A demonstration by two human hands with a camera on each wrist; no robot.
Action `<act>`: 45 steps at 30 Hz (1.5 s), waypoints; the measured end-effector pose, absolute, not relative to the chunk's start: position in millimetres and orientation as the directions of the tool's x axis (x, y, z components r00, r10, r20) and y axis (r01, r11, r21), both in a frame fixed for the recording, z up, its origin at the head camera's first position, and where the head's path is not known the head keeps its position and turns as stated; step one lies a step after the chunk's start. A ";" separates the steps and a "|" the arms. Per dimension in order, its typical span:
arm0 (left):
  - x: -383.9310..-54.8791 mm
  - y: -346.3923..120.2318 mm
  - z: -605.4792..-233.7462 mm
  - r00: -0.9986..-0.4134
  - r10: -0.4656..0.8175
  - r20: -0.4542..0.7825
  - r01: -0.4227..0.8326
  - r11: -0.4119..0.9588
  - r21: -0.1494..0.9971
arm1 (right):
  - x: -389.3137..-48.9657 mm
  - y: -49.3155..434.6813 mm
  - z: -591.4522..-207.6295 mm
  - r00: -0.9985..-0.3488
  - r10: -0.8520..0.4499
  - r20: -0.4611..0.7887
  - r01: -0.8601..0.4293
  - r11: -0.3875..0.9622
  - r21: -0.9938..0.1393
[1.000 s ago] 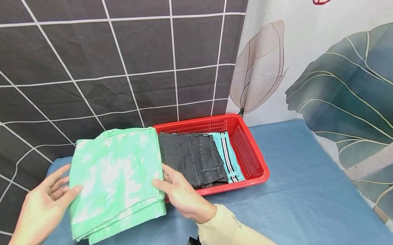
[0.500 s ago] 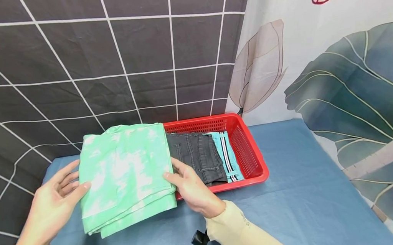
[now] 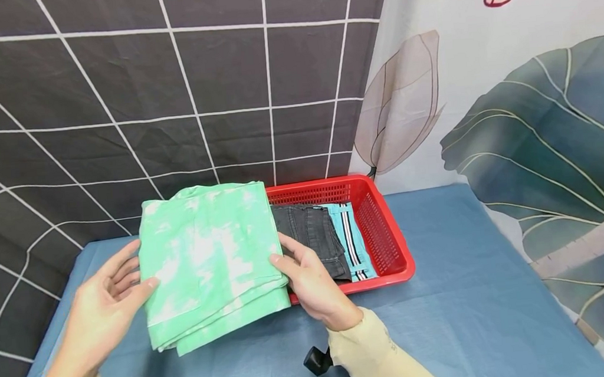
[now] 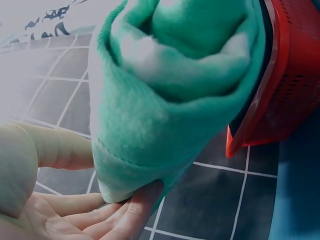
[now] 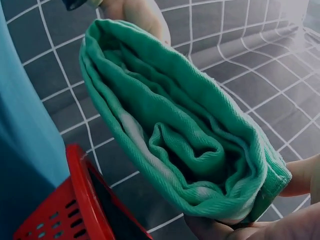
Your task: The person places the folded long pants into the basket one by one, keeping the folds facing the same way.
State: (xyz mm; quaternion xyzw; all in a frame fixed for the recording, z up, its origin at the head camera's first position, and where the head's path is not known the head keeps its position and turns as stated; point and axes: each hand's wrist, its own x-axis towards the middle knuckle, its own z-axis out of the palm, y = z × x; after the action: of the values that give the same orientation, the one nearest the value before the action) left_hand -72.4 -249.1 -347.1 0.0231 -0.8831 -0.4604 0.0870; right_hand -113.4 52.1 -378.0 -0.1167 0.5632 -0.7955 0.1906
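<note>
A folded green-and-white tie-dye garment [image 3: 212, 260] is held up between both hands, over the left part of the red basket [image 3: 392, 252]. My left hand [image 3: 104, 313] grips its left edge, thumb on top and fingers underneath. On the opposite edge, my right hand [image 3: 317, 285] pinches it with the thumb above; the other fingers are partly hidden by the cloth. Thick rolled layers of the garment [image 5: 175, 130] show end-on in the right wrist view. Inside the basket lie folded dark grey jeans [image 3: 311, 235] and a light blue garment with striped trim [image 3: 357, 249].
Blue cloth [image 3: 480, 293] covers the table under the basket. A dark grid-patterned curtain [image 3: 229, 70] hangs close behind it, and a white leaf-print curtain [image 3: 453, 17] hangs at the right. A small black device [image 3: 318, 360] is strapped at each wrist.
Both hands have carried the tie-dye garment to the right and slightly upward in the head view. It now covers more of the basket's left side and the jeans.
</note>
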 end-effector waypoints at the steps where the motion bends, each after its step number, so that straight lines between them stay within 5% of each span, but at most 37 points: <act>1: -72.8 -247.5 -347.3 -0.982 -0.119 0.144 0.051 0.570 0.820 | -113.7 53.4 -377.5 -0.901 -0.433 -0.029 0.170 -0.290 -0.942; 45: -83.1 -200.1 -346.1 -0.983 -0.020 0.180 0.150 0.472 0.869 | -125.0 96.6 -371.5 -0.943 -0.328 -0.053 0.141 -0.251 -0.958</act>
State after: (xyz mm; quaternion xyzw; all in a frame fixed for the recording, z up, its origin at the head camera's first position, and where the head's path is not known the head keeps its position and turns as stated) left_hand -83.1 -200.1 -346.1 -0.0381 -0.8538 -0.5126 0.0826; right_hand -125.0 96.6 -371.5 -0.0785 0.5936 -0.7869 0.1489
